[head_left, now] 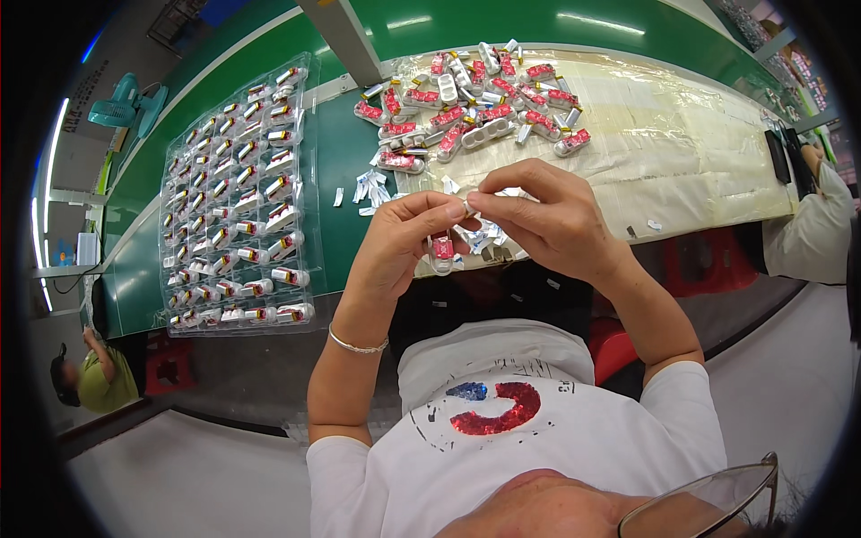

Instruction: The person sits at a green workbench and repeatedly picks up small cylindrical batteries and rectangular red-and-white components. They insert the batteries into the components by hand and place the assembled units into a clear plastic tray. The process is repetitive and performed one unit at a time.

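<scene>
My left hand (395, 240) is closed, its fingers holding a small rounded white case with a red label (442, 252) that hangs below the fingertips. My right hand (549, 215) pinches at the case's upper end, thumb and fingertips meeting the left hand's. A tiny pale bit shows between the fingertips, too small to name. Just beyond both hands lies a heap of similar white cases with red labels (493, 114), mixed with small silver-and-gold cylinders. Small white-and-blue paper slips (369, 190) lie beside the left hand, and more of them sit partly hidden beneath the hands.
At left stands a clear plastic tray (313, 117) with rows of filled pockets. Plastic-covered pale sheeting (664, 134) covers the green table's right part. A metal post (339, 40) rises at the far edge. Other people (108, 377) sit at both ends; red stools (713, 264) stand below.
</scene>
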